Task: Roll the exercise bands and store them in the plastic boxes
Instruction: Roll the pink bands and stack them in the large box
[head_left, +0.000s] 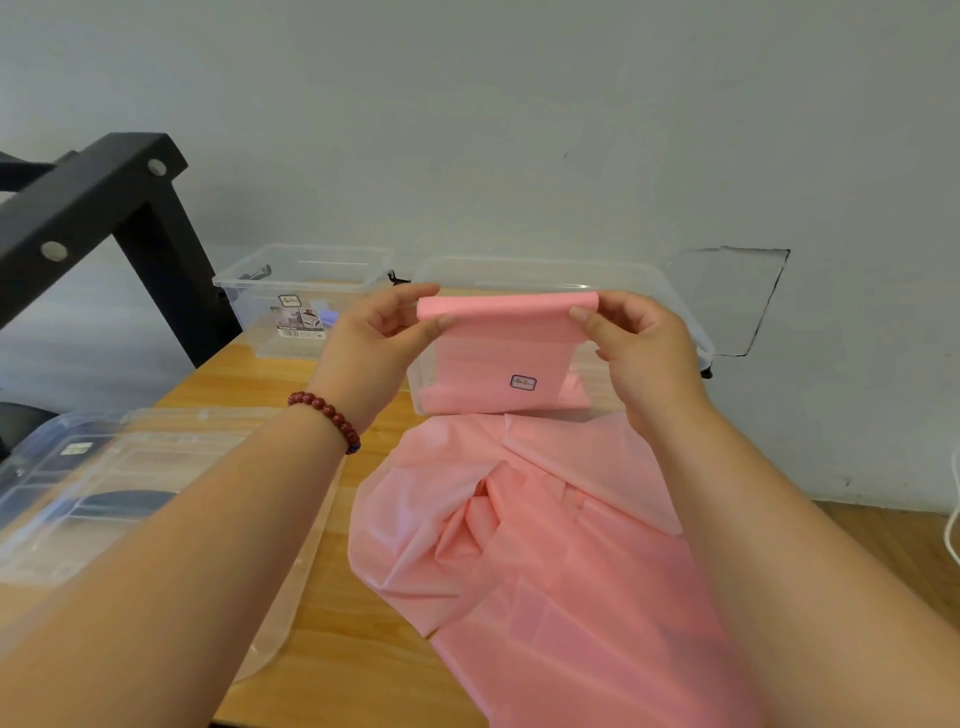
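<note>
Left hand (384, 327) and right hand (641, 348) pinch the rolled top edge of the pink exercise band (498, 343), each grip closed on one end. The roll runs left-right before the clear plastic box (680, 317); the rest trails nearer across the table (363, 675).

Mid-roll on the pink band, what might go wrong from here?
1. The loose length of the pink band lies crumpled and folded over itself on the table. Those creases may get wound in and skew the roll.
2. The left hand and right hand pinch only the ends of the started roll, held in the air by the clear box. A slack grip could let it unwind.
</note>
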